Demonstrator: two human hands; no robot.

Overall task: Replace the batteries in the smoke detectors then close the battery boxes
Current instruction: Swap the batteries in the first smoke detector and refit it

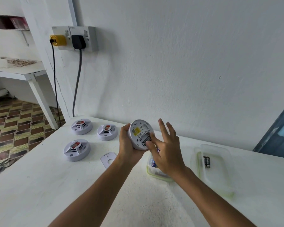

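Observation:
My left hand point(127, 143) grips a round white smoke detector point(140, 132) above the table, its back turned toward me with the battery bay uncovered. A battery point(146, 140) lies in the bay. My right hand point(166, 150) presses on that battery with thumb and forefinger, the other fingers spread straight. Three more white smoke detectors point(77, 149) point(81, 126) point(107, 132) lie on the table at the left. A flat white cover plate point(107, 158) lies on the table below them. Two black batteries point(206, 161) lie in a clear container lid point(220, 181) at the right.
A clear box with a green rim point(152, 172) holds batteries under my right wrist. The white table point(39, 185) stands against a white wall with two plugged sockets point(75, 39) and hanging cables. Patterned floor lies off the table's left edge.

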